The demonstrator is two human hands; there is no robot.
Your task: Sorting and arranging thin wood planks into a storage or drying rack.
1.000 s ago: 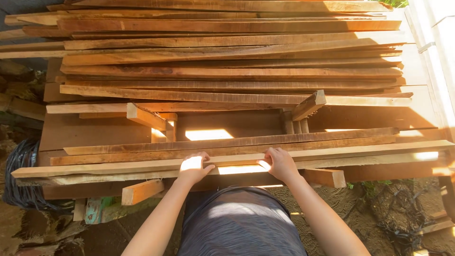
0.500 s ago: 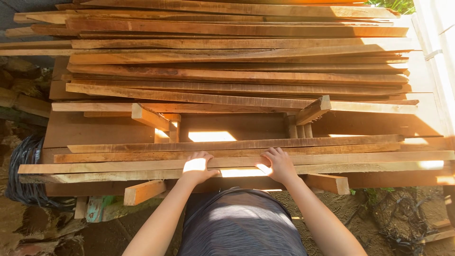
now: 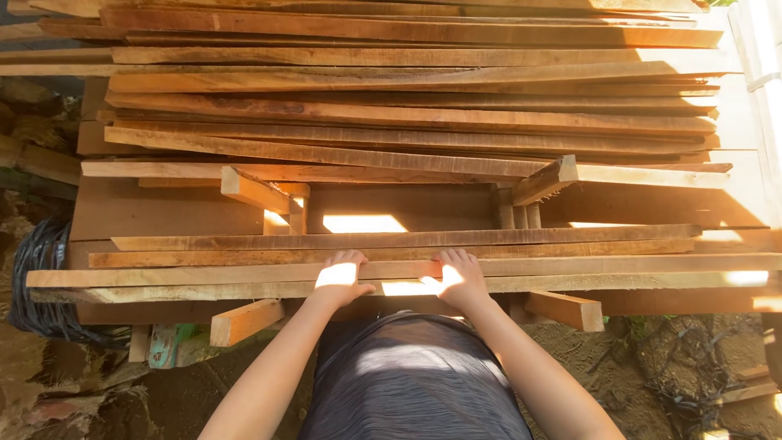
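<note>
A big stack of long rough-sawn wooden planks (image 3: 407, 122) lies crosswise in front of me. Both my hands lie side by side on the nearest long plank (image 3: 619, 266) at the front edge of the stack. My left hand (image 3: 340, 277) has its fingers over the plank's top, lit by a patch of sun. My right hand (image 3: 458, 275) grips the same plank a hand's width to the right, thumb toward the near edge. A second thin plank (image 3: 163, 292) runs just below it.
Short wooden crosspieces (image 3: 244, 320) (image 3: 566, 310) stick out under the stack toward me. A coil of black cable (image 3: 41, 285) lies at the left on the dirt ground. Tangled wire and scraps (image 3: 692, 375) sit at the lower right. A pale wall (image 3: 762, 98) borders the right.
My hands have stayed on the front plank, sliding slightly forward over it. The view has shifted a little closer to the stack.
</note>
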